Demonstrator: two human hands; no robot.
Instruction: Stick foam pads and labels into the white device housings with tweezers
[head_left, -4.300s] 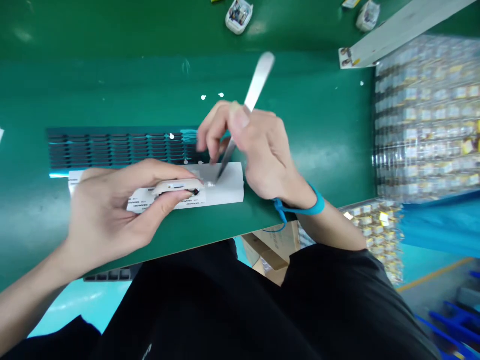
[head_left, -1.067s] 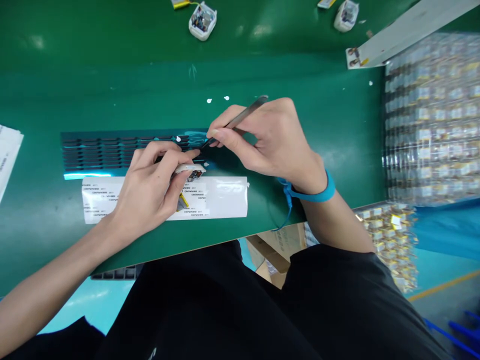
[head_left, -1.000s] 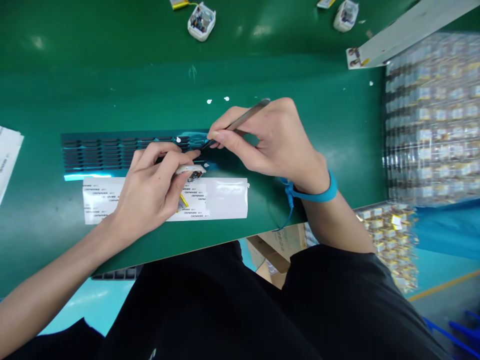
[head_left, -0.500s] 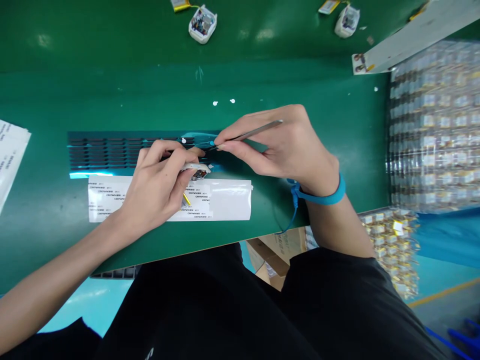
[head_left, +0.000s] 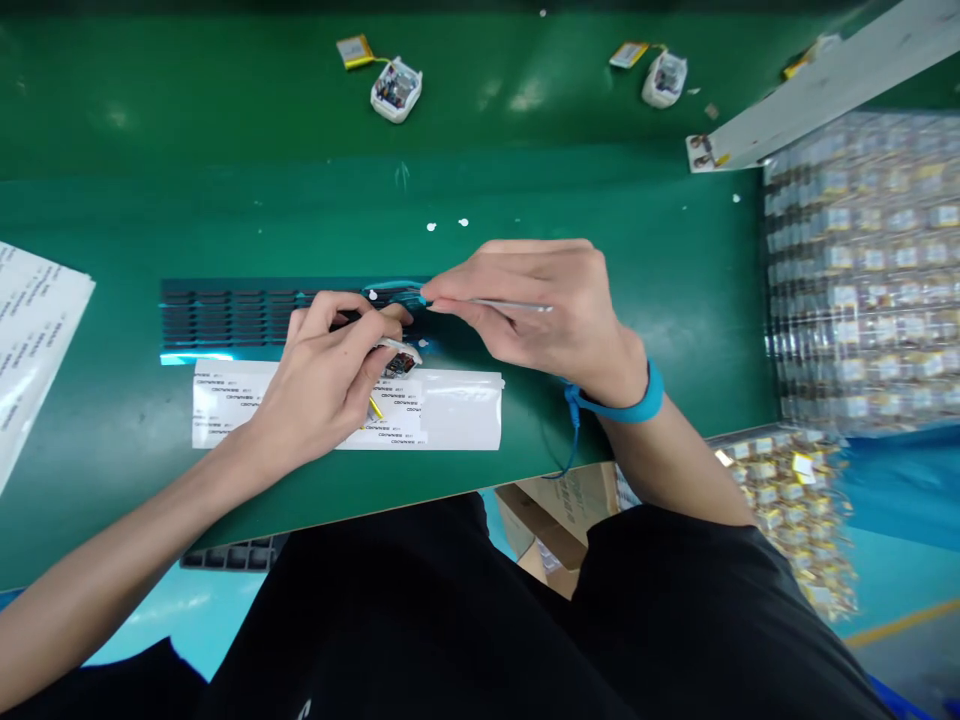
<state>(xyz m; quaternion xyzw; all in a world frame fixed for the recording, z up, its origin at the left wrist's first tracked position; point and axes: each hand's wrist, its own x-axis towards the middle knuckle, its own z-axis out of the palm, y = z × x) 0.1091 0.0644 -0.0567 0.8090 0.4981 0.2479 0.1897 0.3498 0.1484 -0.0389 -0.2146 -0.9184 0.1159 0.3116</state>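
Note:
My left hand point(head_left: 341, 365) is closed around a small white device housing point(head_left: 403, 358) with its circuitry exposed. A yellow-edged battery point(head_left: 376, 408) shows below that hand. Pinched in my right hand point(head_left: 540, 300) are thin metal tweezers point(head_left: 517, 304), their tips hidden behind the fingers. Both hands meet over the right end of a blue film sheet point(head_left: 191, 357) carrying rows of black strips point(head_left: 240, 312). My left fingertips press near this end. Under my left wrist lies a white printed adhesive sheet point(head_left: 461, 410).
Two open white housings point(head_left: 396, 90) point(head_left: 664, 80) with attached batteries lie at the back. Stacked clear trays point(head_left: 862, 270) of parts stand at the right. More white sheets point(head_left: 37, 350) lie at the left. A blue wrist strap point(head_left: 626, 398) with a cord circles my right wrist.
My right hand has tilted, and the tweezers now lie flatter. My left hand keeps its hold on the housing. The whole view has shifted slightly, with things at the back appearing lower.

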